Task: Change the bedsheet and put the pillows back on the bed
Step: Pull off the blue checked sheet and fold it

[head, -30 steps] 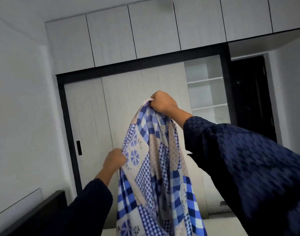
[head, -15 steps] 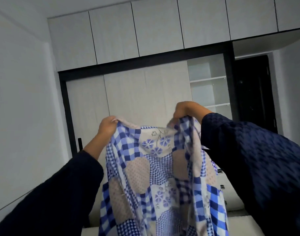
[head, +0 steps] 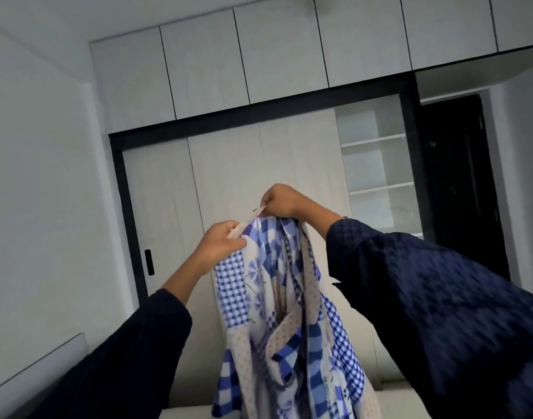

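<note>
A blue, white and beige patchwork bedsheet [head: 286, 322] hangs in front of me, bunched into long folds. My left hand [head: 221, 244] pinches its top hem at chest height. My right hand [head: 281, 201] grips the same hem a little higher and to the right, with a short strip of edge stretched between the two hands. Both arms wear dark blue sleeves. The sheet's lower end drops out of view at the bottom. A pale strip of the bed [head: 186, 411] shows below it. No pillows are in view.
A wardrobe with pale sliding doors [head: 162, 213] and a black frame fills the far wall, with upper cabinets [head: 277, 55] above. Open shelves [head: 377, 170] stand at its right, beside a dark doorway [head: 461, 189]. A dark headboard edge [head: 32, 400] sits low left against the white wall.
My hands, spread apart half a second ago with the sheet stretched wide, have come close together. The sheet has gathered into a narrow hanging bundle. The camera has tilted slightly.
</note>
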